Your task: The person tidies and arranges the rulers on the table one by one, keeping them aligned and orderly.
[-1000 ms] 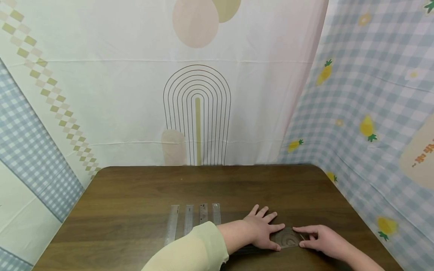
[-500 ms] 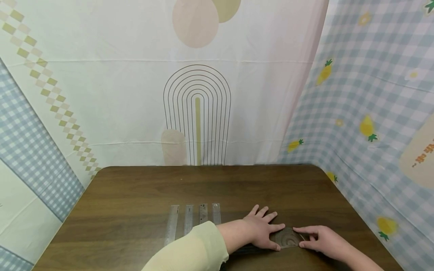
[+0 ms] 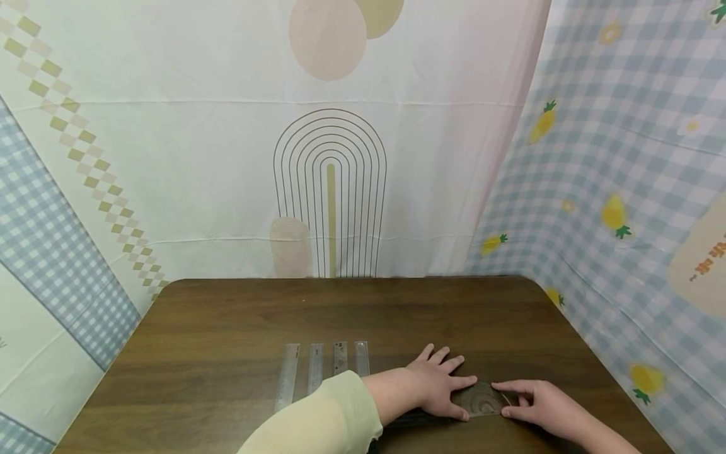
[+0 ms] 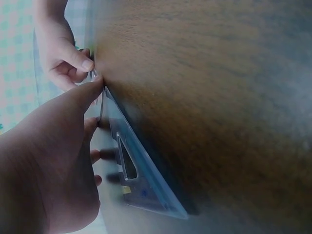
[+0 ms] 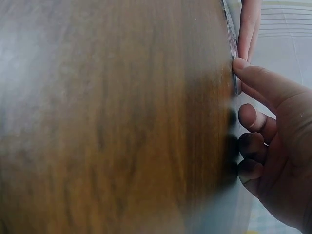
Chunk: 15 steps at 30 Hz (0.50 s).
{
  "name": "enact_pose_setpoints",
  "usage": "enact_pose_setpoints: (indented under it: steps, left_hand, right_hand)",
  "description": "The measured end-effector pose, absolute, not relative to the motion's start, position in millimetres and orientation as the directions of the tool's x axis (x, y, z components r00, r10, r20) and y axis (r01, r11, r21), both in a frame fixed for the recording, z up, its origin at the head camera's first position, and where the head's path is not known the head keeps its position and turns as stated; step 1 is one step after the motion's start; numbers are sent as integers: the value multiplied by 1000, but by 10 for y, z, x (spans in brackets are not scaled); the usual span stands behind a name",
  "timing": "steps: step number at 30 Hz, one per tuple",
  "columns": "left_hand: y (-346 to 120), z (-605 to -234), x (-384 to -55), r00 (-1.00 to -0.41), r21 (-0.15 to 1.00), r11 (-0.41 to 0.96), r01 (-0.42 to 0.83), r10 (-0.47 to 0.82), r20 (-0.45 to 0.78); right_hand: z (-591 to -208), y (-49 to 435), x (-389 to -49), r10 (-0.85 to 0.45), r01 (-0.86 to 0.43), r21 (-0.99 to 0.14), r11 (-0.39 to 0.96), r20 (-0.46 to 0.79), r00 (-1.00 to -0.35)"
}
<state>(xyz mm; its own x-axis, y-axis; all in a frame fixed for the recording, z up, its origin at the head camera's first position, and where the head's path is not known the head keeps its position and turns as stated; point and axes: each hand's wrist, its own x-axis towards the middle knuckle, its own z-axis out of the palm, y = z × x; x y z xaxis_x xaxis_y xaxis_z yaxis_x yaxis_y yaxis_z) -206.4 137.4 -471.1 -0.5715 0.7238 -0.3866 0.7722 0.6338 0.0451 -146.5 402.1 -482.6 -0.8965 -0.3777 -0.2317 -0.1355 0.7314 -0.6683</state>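
Observation:
In the head view my left hand [image 3: 437,386] lies spread on the table, palm down and fingers straight. Its thumb and index fingertip frame the left side of a clear protractor [image 3: 479,401] lying flat. From the other side my right hand [image 3: 541,403] pinches the protractor's right edge between thumb and index finger, its other fingers curled in. A clear set square [image 4: 147,171] with a triangular cut-out lies beside my left palm in the left wrist view, its pointed end at the thumb tip. In the head view the left forearm and sleeve mostly hide it.
Clear rulers, among them one at the far left [image 3: 288,377] and one at the right [image 3: 362,357], lie side by side left of my arm; the sleeve covers some lower ends. The brown wooden table [image 3: 227,321] meets a patterned cloth [image 3: 215,176] behind.

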Motion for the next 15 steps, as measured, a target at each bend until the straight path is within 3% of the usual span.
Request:
enact_pose_setpoints:
  steps: [9, 15]
  left_hand:
    - [1359, -4705, -2085, -578, 66, 643, 763, 724, -377]
    - [1354, -4640, -2102, -609, 52, 654, 754, 727, -317]
  right_hand:
    - [-4831, 4019, -1447, -378, -159, -671, 724, -194, -905]
    - [-4806, 4020, -1414, -281, -81, -645, 760, -213, -936]
